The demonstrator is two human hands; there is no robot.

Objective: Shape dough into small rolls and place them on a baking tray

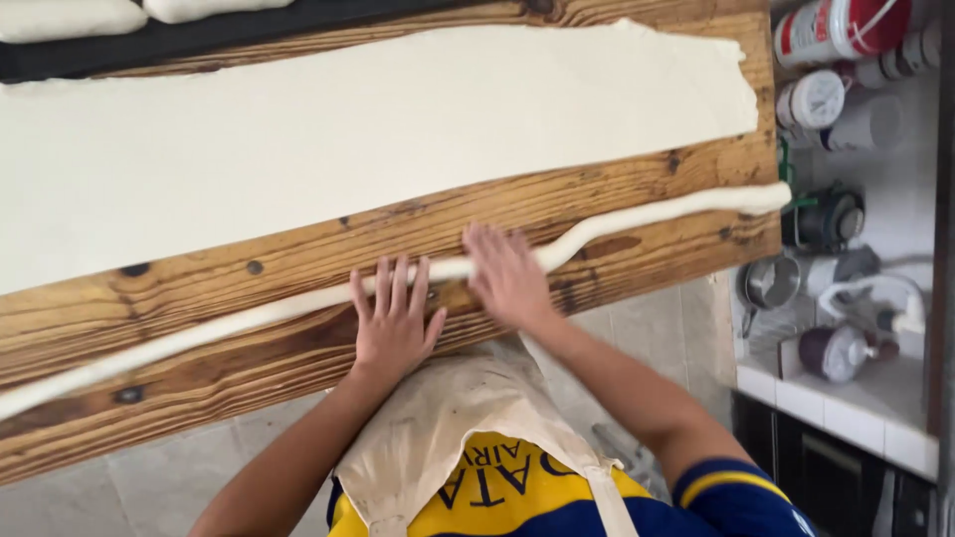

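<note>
Left hand flat on the wooden table, palm down, fingers spread and pointing to twelve o'clock, fingertips resting on the long dough rope; nothing gripped, hand open. Right hand just beside it at two o'clock, likewise open and flat, palm pressed on top of the same rope, grasping nothing.

Filling most of the view, a wooden table of knotted planks, tilted across the picture, its near edge running from eight o'clock up to three o'clock. Spread over its upper half, a broad flat sheet of pale dough, from nine o'clock across to one o'clock. Below the sheet and apart from it, the dough rope, thin and long, stretched along the near part of the board from the left edge at eight o'clock, under both hands, to the table's end at three o'clock, with a slight kink just right of the right hand. At eleven o'clock, a dark tray with white dough pieces. At six o'clock, a cream apron over a yellow and blue shirt. At three o'clock, a white tiled counter crowded with cans and small containers.
</note>
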